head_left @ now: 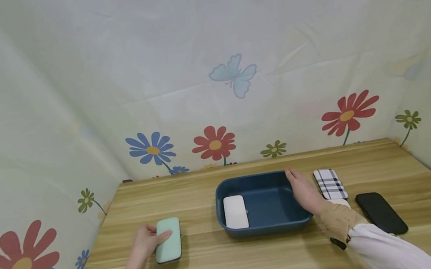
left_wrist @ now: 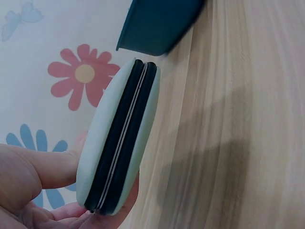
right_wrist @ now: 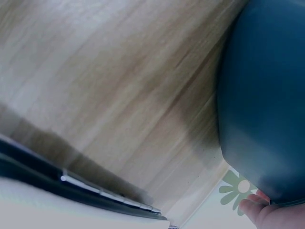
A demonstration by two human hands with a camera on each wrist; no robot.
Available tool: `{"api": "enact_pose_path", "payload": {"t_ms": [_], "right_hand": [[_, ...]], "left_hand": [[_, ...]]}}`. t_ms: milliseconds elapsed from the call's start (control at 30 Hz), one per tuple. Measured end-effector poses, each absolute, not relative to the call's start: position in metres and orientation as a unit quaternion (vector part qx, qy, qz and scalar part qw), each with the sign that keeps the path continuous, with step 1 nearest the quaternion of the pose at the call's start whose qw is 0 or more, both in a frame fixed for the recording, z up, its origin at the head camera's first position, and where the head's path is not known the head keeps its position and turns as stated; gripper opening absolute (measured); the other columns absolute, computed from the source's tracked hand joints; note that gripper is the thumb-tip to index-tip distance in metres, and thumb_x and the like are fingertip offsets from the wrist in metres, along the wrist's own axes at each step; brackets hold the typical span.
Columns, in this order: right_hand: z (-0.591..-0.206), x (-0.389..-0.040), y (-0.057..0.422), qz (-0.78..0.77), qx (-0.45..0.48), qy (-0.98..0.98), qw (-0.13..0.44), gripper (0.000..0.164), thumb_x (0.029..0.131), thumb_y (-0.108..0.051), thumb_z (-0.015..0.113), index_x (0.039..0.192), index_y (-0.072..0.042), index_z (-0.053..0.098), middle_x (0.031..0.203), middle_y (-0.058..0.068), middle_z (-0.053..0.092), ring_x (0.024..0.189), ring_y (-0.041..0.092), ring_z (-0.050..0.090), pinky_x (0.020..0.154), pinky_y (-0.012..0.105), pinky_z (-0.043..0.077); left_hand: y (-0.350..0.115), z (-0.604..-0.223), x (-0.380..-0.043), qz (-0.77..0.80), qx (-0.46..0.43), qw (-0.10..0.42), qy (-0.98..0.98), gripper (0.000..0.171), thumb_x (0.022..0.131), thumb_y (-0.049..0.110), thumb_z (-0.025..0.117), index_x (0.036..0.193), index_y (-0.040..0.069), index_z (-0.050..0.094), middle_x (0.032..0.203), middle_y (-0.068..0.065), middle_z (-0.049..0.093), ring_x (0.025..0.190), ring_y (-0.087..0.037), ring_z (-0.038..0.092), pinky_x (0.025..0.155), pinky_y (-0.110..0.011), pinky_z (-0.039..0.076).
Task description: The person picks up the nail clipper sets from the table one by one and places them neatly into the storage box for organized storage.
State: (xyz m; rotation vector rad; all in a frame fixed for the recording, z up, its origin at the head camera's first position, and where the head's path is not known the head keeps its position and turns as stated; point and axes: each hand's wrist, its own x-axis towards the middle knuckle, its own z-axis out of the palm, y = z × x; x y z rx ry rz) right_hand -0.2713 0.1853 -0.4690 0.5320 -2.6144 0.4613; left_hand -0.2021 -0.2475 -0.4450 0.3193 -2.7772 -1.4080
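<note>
In the head view, my left hand (head_left: 145, 245) pinches a mint-green hinged hard case (head_left: 168, 239) left of the bin, with the thumb lying across its top face. The left wrist view shows the case's dark edge with a metal seam (left_wrist: 123, 138), the case tilted and its two halves together. My right hand (head_left: 303, 191) grips the right rim of a dark blue bin (head_left: 270, 229); in the right wrist view its fingertips (right_wrist: 252, 205) sit at the rim's far end. A white hinged case (head_left: 235, 212) lies inside the bin, against its left wall.
Right of the bin, a plaid case (head_left: 330, 183) and a black case (head_left: 382, 213) lie on the wooden table (head_left: 195, 199). A case edge with a metal hinge (right_wrist: 109, 194) shows in the right wrist view. A flower-printed curtain (head_left: 178, 90) hangs behind.
</note>
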Motion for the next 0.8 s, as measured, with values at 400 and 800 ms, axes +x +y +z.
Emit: {"api": "enact_pose_path", "payload": {"t_ms": [400, 800], "right_hand": [[-0.468, -0.27, 0.185, 0.162, 0.189, -0.945, 0.212, 0.042, 0.079, 0.02, 0.046, 0.121, 0.019, 0.041, 0.116, 0.038, 0.043, 0.106, 0.048, 0.043, 0.085, 0.051, 0.04], [-0.468, -0.27, 0.184, 0.164, 0.187, -0.946, 0.209, 0.041, 0.081, 0.02, 0.045, 0.121, 0.019, 0.041, 0.117, 0.037, 0.043, 0.107, 0.047, 0.043, 0.086, 0.051, 0.039]], "left_hand": [[-0.234, -0.438, -0.209, -0.501, 0.103, -0.001, -0.859, 0.043, 0.078, 0.017, 0.073, 0.094, -0.005, 0.039, 0.082, -0.014, 0.046, 0.071, -0.022, 0.047, 0.056, -0.029, 0.044], [-0.222, -0.428, -0.219, -0.541, 0.096, -0.01, -0.836, 0.042, 0.08, 0.016, 0.07, 0.094, -0.004, 0.036, 0.082, -0.014, 0.044, 0.07, -0.02, 0.048, 0.055, -0.029, 0.047]]}}
